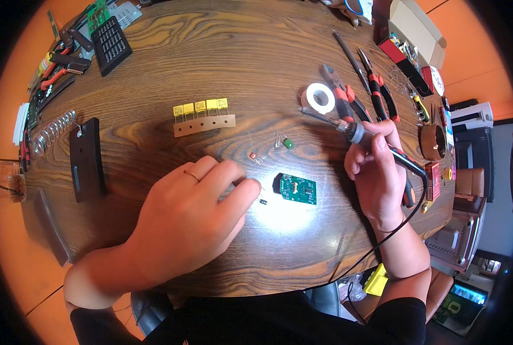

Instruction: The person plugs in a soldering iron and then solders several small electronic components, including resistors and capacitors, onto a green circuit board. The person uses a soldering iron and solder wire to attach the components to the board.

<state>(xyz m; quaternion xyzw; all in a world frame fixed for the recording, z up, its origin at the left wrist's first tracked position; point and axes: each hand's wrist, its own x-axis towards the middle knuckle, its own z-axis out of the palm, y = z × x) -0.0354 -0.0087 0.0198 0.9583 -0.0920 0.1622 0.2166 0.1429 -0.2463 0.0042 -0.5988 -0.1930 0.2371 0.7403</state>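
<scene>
In my right hand (379, 172) is a soldering iron (356, 132), its tip angled up and left past the lower edge of a white ring-shaped spool (320, 98). Its black cable (379, 243) runs down past my wrist. My left hand (196, 211) has bent fingers beside a small black component with thin leads (263, 202); whether the fingertips pinch a lead is hidden. Right of that component lies a green circuit board (298, 189), in a bright patch of light. Beyond it are a green capacitor (288, 143), a small clear component (277, 142) and a small red component (253, 155).
Yellow box capacitors (201, 106) sit on a paper strip. Diagonal cutters (342, 92) and long-nose pliers (377, 86) lie at right, near an open box of parts (407, 60). At left are a coil of solder wire (53, 131), a black stand (87, 159) and a bit set (111, 46).
</scene>
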